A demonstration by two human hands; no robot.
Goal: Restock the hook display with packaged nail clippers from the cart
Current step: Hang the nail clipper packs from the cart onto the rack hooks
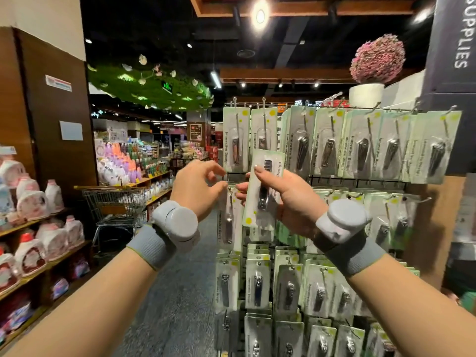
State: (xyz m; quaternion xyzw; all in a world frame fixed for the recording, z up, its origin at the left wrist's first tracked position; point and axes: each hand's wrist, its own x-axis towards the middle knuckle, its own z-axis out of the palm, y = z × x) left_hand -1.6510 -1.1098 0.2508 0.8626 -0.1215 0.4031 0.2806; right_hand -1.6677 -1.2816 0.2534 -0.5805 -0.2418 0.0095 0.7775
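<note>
The right hand (286, 199) pinches a packaged nail clipper (262, 191), thumb pressed on the face of the card and fingers curled behind it, and holds it upside down (the print reads inverted and the hang end points downward) in front of the hook display (360, 150). The left hand (197, 188) hovers just beside it at the display's left edge, holding nothing, its fingers loosely bent with the fingertips close to a hook tip (226, 183) in the second row. This looks like the hanging step: the pack probably has to be turned so its hole comes up, then threaded onto that hook. Both forearms reach up and forward, each with a grey wrist band. The cart (116, 202) stands well back down the aisle, near the detergent shelves (36, 222).
</note>
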